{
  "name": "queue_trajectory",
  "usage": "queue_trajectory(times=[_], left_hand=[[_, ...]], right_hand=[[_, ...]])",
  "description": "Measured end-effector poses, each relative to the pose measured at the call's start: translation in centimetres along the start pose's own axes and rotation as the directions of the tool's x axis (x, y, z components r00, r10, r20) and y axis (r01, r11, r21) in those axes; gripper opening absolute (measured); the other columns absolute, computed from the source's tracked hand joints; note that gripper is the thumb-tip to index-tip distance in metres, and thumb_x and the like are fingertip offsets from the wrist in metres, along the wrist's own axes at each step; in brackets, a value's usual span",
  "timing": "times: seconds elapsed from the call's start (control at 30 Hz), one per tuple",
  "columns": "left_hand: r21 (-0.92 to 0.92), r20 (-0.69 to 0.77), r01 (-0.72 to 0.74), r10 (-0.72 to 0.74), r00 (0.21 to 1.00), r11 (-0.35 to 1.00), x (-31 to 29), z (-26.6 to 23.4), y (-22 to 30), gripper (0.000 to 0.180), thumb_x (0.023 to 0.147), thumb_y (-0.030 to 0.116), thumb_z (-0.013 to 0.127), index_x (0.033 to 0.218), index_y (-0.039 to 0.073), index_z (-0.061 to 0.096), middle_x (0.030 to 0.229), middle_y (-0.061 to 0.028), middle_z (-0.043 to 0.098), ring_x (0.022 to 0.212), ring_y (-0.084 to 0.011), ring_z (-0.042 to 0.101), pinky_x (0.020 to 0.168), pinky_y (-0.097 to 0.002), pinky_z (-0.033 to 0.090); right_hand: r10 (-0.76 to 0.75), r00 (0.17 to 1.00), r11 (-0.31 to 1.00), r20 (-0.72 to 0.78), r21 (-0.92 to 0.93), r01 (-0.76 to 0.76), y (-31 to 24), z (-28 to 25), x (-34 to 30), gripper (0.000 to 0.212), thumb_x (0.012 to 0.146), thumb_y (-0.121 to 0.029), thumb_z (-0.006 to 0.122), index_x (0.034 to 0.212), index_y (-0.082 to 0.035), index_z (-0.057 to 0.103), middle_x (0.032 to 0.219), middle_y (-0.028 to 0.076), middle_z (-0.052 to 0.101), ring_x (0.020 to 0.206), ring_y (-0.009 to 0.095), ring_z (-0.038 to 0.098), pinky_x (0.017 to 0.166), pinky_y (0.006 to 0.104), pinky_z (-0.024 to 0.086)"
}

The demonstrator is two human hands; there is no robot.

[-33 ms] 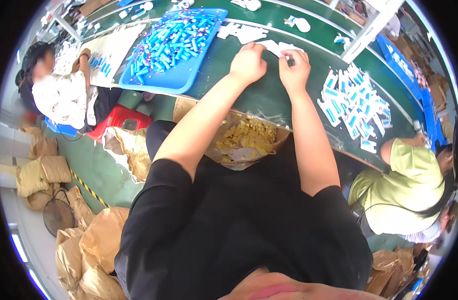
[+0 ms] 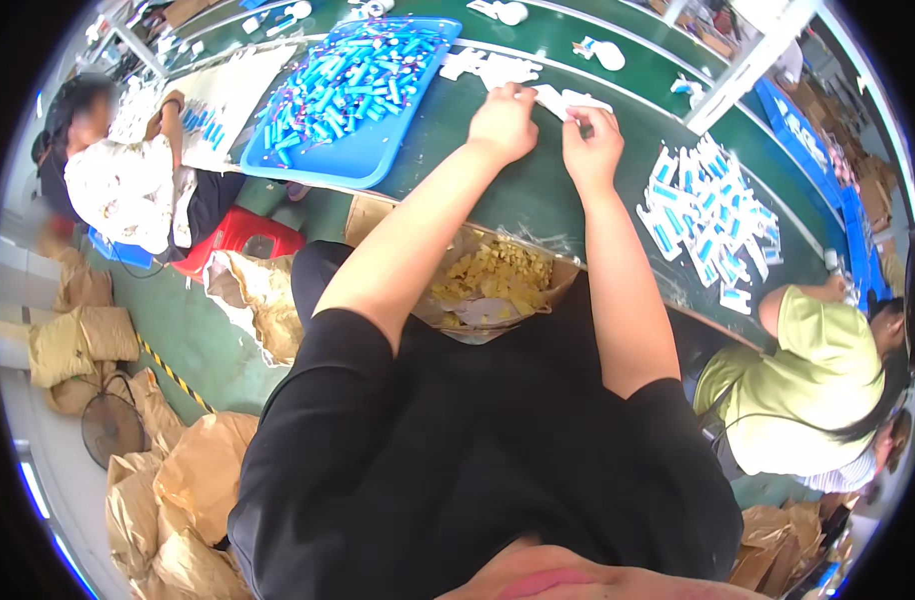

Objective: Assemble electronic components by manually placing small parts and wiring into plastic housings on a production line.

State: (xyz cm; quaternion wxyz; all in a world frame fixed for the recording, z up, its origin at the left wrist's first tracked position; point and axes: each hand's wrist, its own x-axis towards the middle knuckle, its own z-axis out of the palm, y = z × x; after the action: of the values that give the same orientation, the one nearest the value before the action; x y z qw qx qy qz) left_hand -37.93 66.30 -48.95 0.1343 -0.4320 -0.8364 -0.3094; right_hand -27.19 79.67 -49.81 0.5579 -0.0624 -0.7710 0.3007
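A factory assembly workshop is indicated. At a long green worktop (image 2: 538, 205), places are taken by a worker in a white patterned top (image 2: 118, 195) and another in a yellow-green top (image 2: 818, 370). Blue cylinders (image 2: 343, 90) are heaped in a blue tray (image 2: 328, 172), and white pieces (image 2: 713, 215) bearing similar cylinders are piled in bulk. On the green floor (image 2: 198, 340), marked with striped tape (image 2: 178, 374), large brown sacks (image 2: 203, 470) are gathered near a fan (image 2: 113, 428).

Green bench (image 2: 538, 200) beneath blue tray (image 2: 373, 155), white pieces (image 2: 498, 72)
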Motion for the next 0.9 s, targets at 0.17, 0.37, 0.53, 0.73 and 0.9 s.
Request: queue_trajectory(times=[0.17, 0.37, 0.53, 0.73, 0.9], left_hand=[[0.034, 0.017, -0.068, 0.067, 0.998, 0.997, 0.9, 4.3, -2.2, 0.062, 0.087, 0.023, 0.072, 0.148, 0.019, 0.061, 0.148, -0.0160, 0.057, 0.140, -0.0337, 0.051, 0.116, -0.0481, 0.042], [0.127, -0.040, 0.019, -0.014, 0.999, 0.992, 1.2, 4.1, -1.9, 0.026, 0.085, 0.023, 0.070, 0.108, 0.013, 0.077, 0.114, -0.0129, 0.066, 0.116, -0.0346, 0.063, 0.097, -0.0498, 0.048], [-0.248, 0.010, 0.131, -0.133, 0.991, 0.960, 1.9, 4.1, -4.0, 0.027, 0.090, 0.027, 0.067, 0.109, 0.008, 0.071, 0.127, -0.0210, 0.064, 0.111, -0.0386, 0.068, 0.098, -0.0535, 0.050], [0.265, -0.385, 0.032, 0.075, 0.920, 0.964, 1.0, 7.3, -4.8, 0.037, 0.096, 0.034, 0.059, 0.122, 0.009, 0.067, 0.130, -0.0092, 0.067, 0.136, -0.0311, 0.055, 0.112, -0.0504, 0.041], [0.000, -0.063, -0.263, 0.262, 0.963, 0.965, 2.5, 8.5, -4.1, 0.020, 0.087, 0.031, 0.068, 0.087, 0.013, 0.075, 0.107, -0.0048, 0.067, 0.116, -0.0284, 0.056, 0.100, -0.0404, 0.046]], right_hand=[[0.154, 0.987, 0.988, 0.049, -0.003, -0.154, 0.8, 0.2, -0.7, 0.013, 0.084, 0.001, 0.073, 0.096, -0.004, 0.075, 0.089, 0.007, 0.073, 0.077, 0.017, 0.069, 0.067, 0.0299, 0.053], [0.120, 0.984, 0.992, 0.135, -0.048, -0.114, -1.5, 1.3, -0.4, 0.013, 0.088, 0.002, 0.071, 0.098, -0.004, 0.076, 0.089, 0.005, 0.073, 0.072, 0.013, 0.065, 0.064, 0.0274, 0.051], [0.051, 0.944, 0.971, 0.326, 0.205, -0.123, -6.0, 7.9, 1.3, 0.017, 0.093, 0.002, 0.069, 0.109, -0.001, 0.075, 0.095, 0.006, 0.073, 0.081, 0.012, 0.067, 0.073, 0.0256, 0.053], [-0.084, 0.706, 0.986, 0.703, -0.044, 0.161, -6.6, 15.8, 5.5, 0.045, 0.087, -0.012, 0.078, 0.131, -0.012, 0.072, 0.113, 0.015, 0.075, 0.094, 0.033, 0.070, 0.088, 0.0436, 0.058], [-0.148, 0.567, 0.938, 0.810, -0.066, 0.339, -5.3, 18.1, 5.0, 0.033, 0.089, -0.012, 0.080, 0.122, -0.011, 0.078, 0.090, 0.012, 0.069, 0.080, 0.023, 0.066, 0.076, 0.0385, 0.056]])
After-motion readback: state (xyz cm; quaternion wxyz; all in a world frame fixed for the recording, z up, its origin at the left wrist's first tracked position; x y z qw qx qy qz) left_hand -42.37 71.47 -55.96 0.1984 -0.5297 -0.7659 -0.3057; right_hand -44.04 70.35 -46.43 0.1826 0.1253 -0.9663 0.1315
